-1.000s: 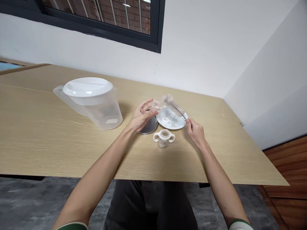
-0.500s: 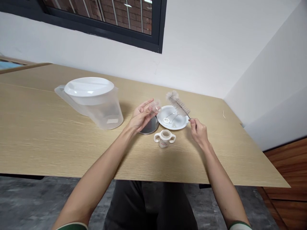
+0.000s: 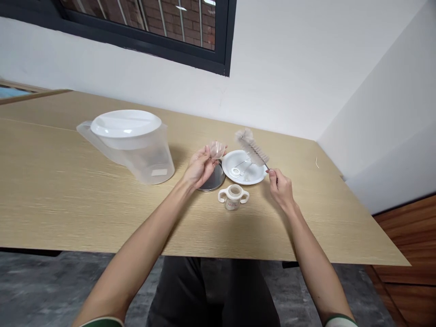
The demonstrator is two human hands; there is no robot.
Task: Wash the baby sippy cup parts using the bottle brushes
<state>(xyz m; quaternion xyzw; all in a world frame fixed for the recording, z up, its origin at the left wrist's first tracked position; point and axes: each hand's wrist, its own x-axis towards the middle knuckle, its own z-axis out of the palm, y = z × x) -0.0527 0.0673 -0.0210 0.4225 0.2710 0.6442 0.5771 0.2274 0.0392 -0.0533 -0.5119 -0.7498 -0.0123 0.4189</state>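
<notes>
A clear plastic cup-shaped piece [image 3: 217, 150] is grasped in the left hand [image 3: 200, 168], held up between the thumb and fingers with its flared mouth turned upward. A bottle brush [image 3: 251, 147] with pale bristles is pinched by its thin wire stem in the right hand [image 3: 281, 188], and the grip is closed between the thumb and forefinger. The bristled head is angled up and to the left, over the far edge of a white plate [image 3: 230, 160], and is kept just apart from the clear piece. The two hands are held apart, with the plate between them.

A small white ring [image 3: 235, 172] and a thin wire-stemmed item [image 3: 244, 164] are laid on the plate. A round steel disc [image 3: 214, 182] is seen just below the left hand and is partly hidden by it, beside the plate. A two-handled trainer cup [image 3: 233, 197] is stood upright in front of the plate, untouched and nearer the person.

Farther left, a clear plastic jug [image 3: 151, 159] with a white lid [image 3: 125, 123] is stood on the same light wood-grain table [image 3: 85, 213], well apart from the hands. A thin pale fibre [image 3: 317, 162] is lying near the table's right edge. Above the table, a dark-framed window [image 3: 143, 41] is set into a white wall [image 3: 279, 86], and a brick wall [image 3: 177, 20] is seen through it.
</notes>
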